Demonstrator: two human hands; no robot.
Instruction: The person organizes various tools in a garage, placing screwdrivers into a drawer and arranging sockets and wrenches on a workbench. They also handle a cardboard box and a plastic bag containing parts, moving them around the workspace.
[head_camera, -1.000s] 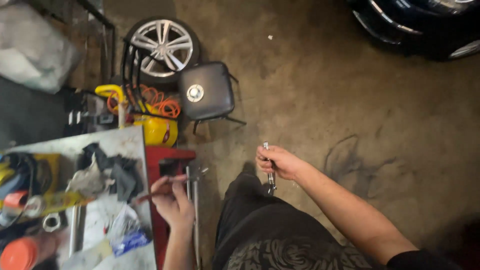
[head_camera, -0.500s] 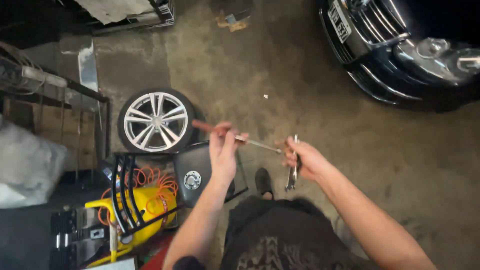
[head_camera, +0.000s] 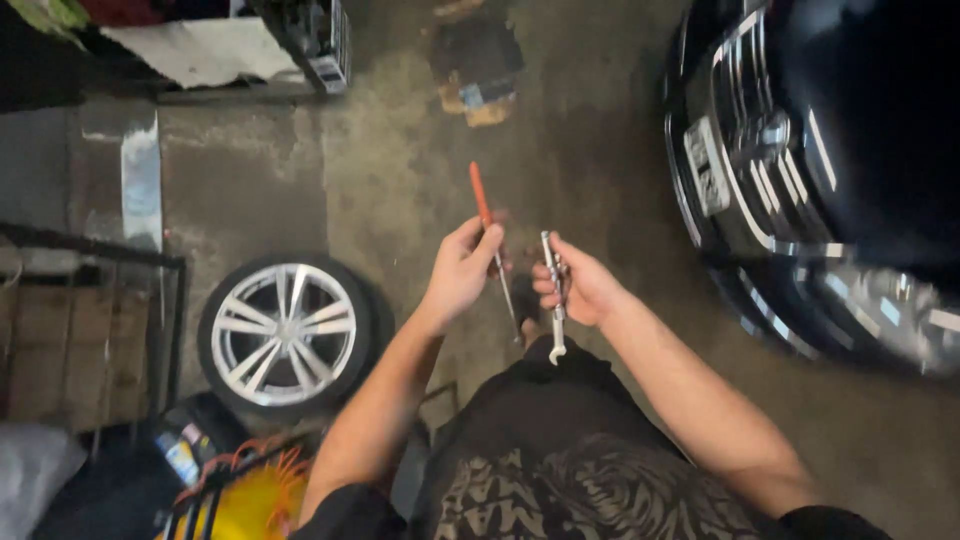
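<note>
Filling the right side of your view is the dark car, its chrome grille and bumper facing the stained concrete floor you stand on. Across from it, well apart on your left, an alloy wheel with silver spokes lies flat on the floor, just beside a black metal rack. Below the wheel sits a yellow machine with orange hose, only partly in view. At the top, a flattened scrap of cardboard lies on the concrete near a white sheet.

Your black patterned shirt fills the bottom middle, with both bare forearms reaching forward over it.

Your left hand is closed around a screwdriver: thumb and fingers pinch it where the orange handle meets the shaft, so the handle points up and away from you while the thin metal shaft angles down toward your body.

Your right hand is curled shut around a bunch of slim chrome wrenches, held nearly upright. Their upper ends stick out above your fingers and an open-jawed end hangs below your palm, over the shirt. How many wrenches are in the bunch, you cannot tell from here. The two hands are near each other, and the two tools are just beside one another without clearly touching.
</note>
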